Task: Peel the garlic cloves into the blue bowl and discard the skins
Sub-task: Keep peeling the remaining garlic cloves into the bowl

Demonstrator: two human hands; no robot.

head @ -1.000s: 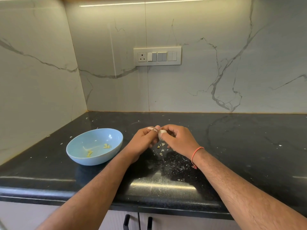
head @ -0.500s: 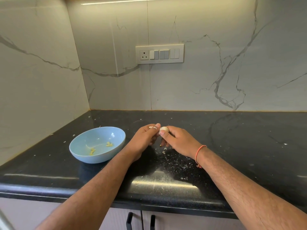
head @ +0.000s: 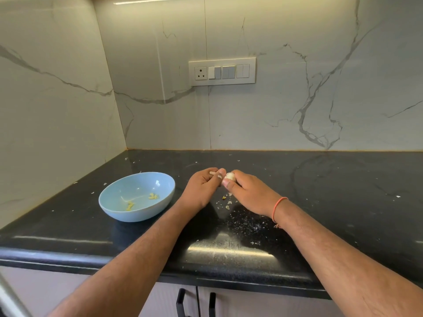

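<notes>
Garlic (head: 230,176): one whitish piece, whether bulb or clove cannot be told, pinched between thumb and curled fingers of the right hand (head: 248,193), above the middle of the countertop (head: 343,191) and clear of it. Left hand (head: 201,188): fingers curled, thumb tip touching the garlic, a pale sliver of skin (head: 212,172) nipped at the fingertips. Right wrist: orange thread band (head: 278,207). Skin scraps (head: 229,203): several pale flakes on the countertop directly beneath the hands, finer crumbs scattered toward the front edge, stray bits toward the back left corner. Blue bowl (head: 137,195): oval, resting on the countertop just left of the left hand, nearer the left wall; holds a few small yellowish peeled pieces (head: 153,196) on its floor. Countertop: black polished stone, rounded front edge. Behind: white veined marble-look wall with a switch and socket plate (head: 222,71). Below the front edge: pale cabinet doors with two black handles (head: 196,303).
</notes>
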